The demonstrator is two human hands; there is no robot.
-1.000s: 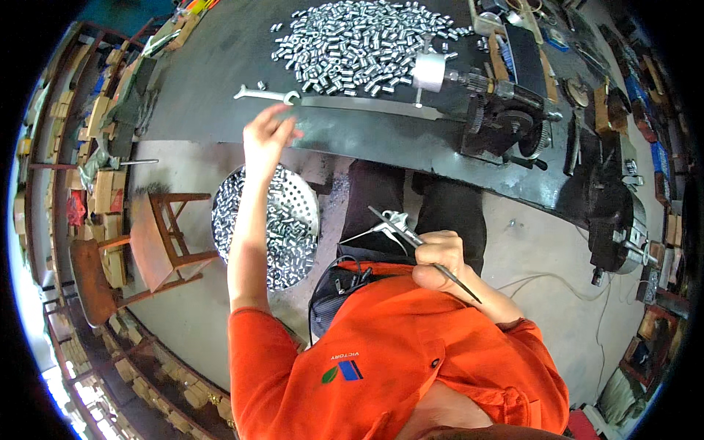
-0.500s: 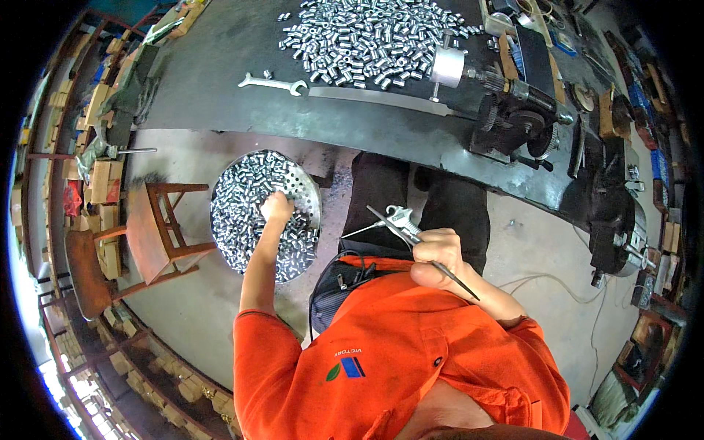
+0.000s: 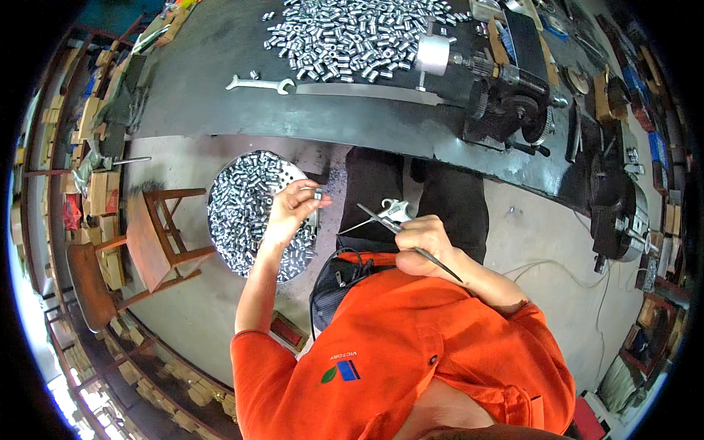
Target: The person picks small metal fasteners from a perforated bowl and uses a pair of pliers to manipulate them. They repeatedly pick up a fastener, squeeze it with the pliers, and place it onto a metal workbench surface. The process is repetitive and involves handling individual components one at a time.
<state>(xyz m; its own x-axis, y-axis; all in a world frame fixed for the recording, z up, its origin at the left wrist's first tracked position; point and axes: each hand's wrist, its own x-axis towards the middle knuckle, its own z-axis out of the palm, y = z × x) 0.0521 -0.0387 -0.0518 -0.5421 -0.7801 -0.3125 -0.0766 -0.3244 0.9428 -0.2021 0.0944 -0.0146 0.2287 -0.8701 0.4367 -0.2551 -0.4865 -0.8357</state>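
The left hand (image 3: 290,213) hangs over the right edge of a round perforated metal basin (image 3: 220,183) heaped with small shiny steel cylinders (image 3: 246,213), and its fingertips are pinched together on one small steel cylinder (image 3: 318,193) held up at about two o'clock from the palm, just clear of the heap. The right hand (image 3: 422,246) sits at about three o'clock from the left one, well apart from it, closed in a fist around the grip of a silver air blow gun (image 3: 396,213) whose thin nozzle points away toward nine o'clock; a thin dark hose (image 3: 440,264) runs out of the fist toward four o'clock. The basin stands on the concrete floor, with a rusty brown metal stool (image 3: 158,238) just beside it at nine o'clock. At twelve o'clock from both hands runs a long dark steel workbench (image 3: 205,88); on its top lie a wide spread pile of the same kind of steel cylinders (image 3: 352,33), a silver open-ended spanner (image 3: 258,84) near the front edge, and, at about one o'clock, a dark bench machine with a bright cylindrical head (image 3: 506,99). The person wears an orange short-sleeved shirt (image 3: 411,352) and dark trousers (image 3: 374,183), the legs standing between basin and bench.
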